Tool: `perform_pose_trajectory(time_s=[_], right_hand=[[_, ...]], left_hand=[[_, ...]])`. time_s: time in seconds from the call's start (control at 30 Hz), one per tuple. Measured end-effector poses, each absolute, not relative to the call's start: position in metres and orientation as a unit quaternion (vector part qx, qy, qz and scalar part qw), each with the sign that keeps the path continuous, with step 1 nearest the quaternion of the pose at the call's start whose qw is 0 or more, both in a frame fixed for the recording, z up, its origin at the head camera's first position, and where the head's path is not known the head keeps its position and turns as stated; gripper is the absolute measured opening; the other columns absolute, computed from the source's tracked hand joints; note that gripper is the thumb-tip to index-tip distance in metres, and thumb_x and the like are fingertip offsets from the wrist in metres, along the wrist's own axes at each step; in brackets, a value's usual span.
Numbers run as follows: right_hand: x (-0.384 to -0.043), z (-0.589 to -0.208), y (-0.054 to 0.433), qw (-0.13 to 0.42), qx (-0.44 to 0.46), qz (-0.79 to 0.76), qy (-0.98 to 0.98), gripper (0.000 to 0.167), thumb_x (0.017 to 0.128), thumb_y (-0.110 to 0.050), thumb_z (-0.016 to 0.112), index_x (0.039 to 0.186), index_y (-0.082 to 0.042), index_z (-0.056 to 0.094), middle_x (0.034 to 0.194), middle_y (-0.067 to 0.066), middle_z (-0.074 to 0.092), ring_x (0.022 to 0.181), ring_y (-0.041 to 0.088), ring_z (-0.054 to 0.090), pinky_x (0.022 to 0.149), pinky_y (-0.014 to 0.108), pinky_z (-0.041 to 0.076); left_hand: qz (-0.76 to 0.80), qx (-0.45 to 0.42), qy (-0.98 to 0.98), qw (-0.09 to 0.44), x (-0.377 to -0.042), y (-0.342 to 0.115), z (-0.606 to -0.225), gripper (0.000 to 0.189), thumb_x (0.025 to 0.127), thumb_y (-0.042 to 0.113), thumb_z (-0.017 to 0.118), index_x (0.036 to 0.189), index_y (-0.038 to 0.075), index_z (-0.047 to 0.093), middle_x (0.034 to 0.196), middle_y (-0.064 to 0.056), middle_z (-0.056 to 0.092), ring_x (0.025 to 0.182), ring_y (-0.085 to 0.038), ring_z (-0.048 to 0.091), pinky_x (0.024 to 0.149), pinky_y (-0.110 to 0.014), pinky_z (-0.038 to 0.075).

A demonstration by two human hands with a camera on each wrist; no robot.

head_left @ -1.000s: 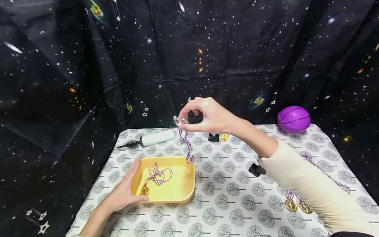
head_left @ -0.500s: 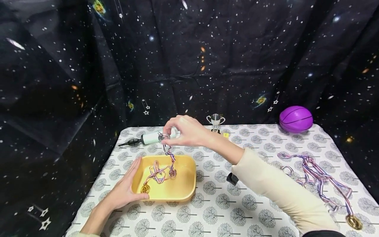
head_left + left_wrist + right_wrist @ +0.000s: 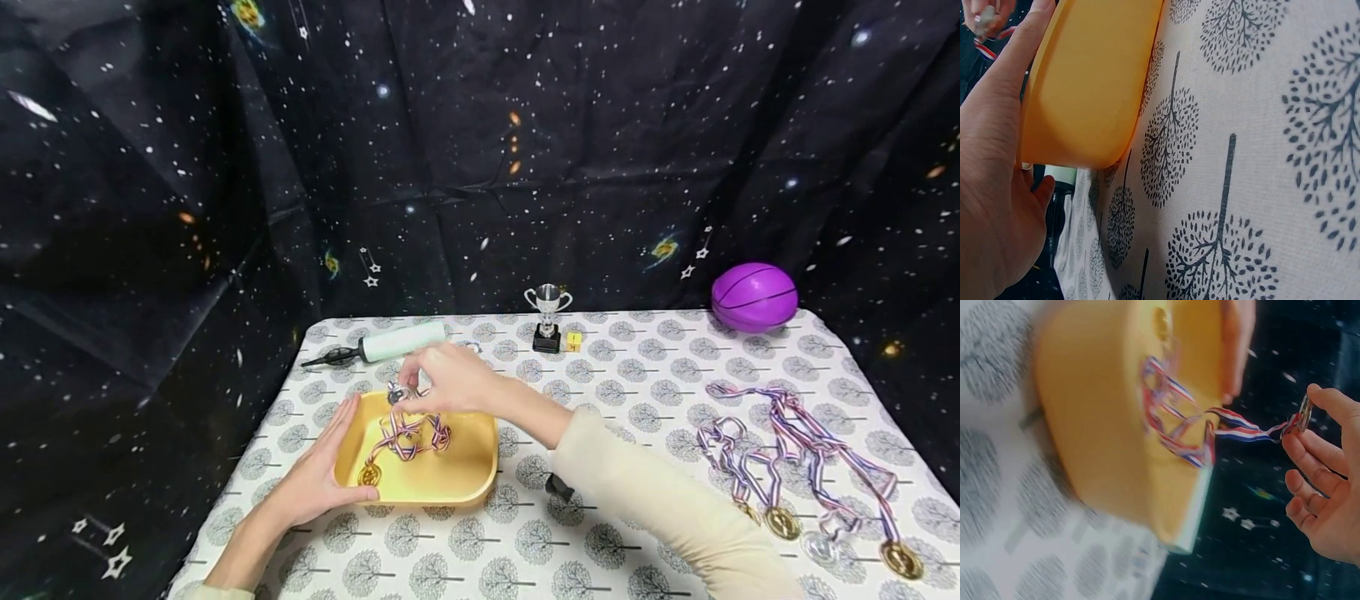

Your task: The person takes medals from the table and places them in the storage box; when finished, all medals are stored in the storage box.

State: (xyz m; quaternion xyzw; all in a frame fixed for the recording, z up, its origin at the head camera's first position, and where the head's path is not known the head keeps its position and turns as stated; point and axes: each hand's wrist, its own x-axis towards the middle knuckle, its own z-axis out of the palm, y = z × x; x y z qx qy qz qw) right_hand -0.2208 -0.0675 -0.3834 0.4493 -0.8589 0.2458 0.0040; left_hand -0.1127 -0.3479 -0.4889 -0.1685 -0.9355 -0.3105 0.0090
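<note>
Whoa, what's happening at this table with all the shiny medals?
A person is handling medals over a yellow tub. Their right hand pinches a silver medal, and its striped ribbon trails down into the tub. The left hand holds the tub's side. A gold medal already lies inside. More medals lie on the table's right side, with a little trophy and a purple ball at the back.

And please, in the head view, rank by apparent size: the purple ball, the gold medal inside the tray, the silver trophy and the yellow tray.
yellow tray
purple ball
silver trophy
gold medal
The yellow tray and gold medal sit nearer the camera, so this is apparent size only.
</note>
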Motion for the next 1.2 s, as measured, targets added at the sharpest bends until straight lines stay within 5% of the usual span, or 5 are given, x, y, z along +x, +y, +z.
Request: perform_pose_trajectory(time_s=[0.47,0.7,1.2], right_hand=[[-0.203,-0.448,-0.103,-0.078,0.391,0.286,-0.871,0.042,0.085,-0.048,0.089,0.108,-0.014,0.078,0.084,-0.011,0.069,0.066,0.001,0.060,0.065,0.014,0.050],[-0.193,-0.476,-0.116,-0.078,0.388,0.261,-0.880,0.038,0.085,-0.048,0.089,0.099,-0.015,0.074,0.073,-0.013,0.061,0.064,0.001,0.055,0.064,0.013,0.047],[-0.181,-0.498,-0.122,0.002,0.448,0.129,-0.885,0.043,0.082,-0.065,0.084,0.092,-0.025,0.071,0.083,-0.017,0.064,0.072,0.002,0.053,0.064,0.014,0.044]], left_hand=[[-0.312,-0.168,-0.935,0.007,-0.114,-0.348,-0.486,0.144,0.070,0.055,0.096,0.172,0.013,0.004,0.178,-0.009,-0.001,0.162,-0.041,0.007,0.123,-0.071,0.018],[-0.315,-0.172,-0.933,0.007,-0.113,-0.348,-0.489,0.144,0.071,0.055,0.096,0.172,0.010,0.004,0.178,-0.008,-0.002,0.162,-0.040,0.006,0.122,-0.072,0.018],[-0.303,-0.169,-0.938,0.016,-0.111,-0.349,-0.490,0.142,0.071,0.052,0.096,0.172,0.009,0.005,0.179,-0.008,0.001,0.162,-0.040,0.009,0.127,-0.061,0.015]])
